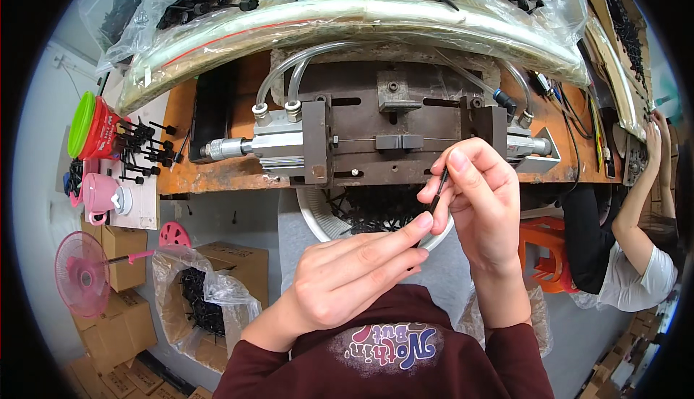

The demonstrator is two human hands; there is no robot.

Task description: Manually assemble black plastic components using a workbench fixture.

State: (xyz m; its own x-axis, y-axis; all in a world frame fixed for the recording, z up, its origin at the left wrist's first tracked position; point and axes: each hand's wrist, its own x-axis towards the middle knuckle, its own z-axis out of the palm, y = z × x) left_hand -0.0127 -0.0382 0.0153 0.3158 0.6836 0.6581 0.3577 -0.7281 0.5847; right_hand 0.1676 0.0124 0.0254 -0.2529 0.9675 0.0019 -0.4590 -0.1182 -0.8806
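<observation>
In front of the metal fixture (pixel 361 121), the right hand (pixel 488 207) pinches a thin black rod (pixel 437 198), the left hand (pixel 347 272) at its lower end — whether gripping, I cannot tell — in what looks like two-handed adjustment, the next move calling for a steady pinch.

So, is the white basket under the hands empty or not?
Not empty: black parts lie inside the white basket. How full, I cannot tell; the machine and left hand hide some of it.
</observation>
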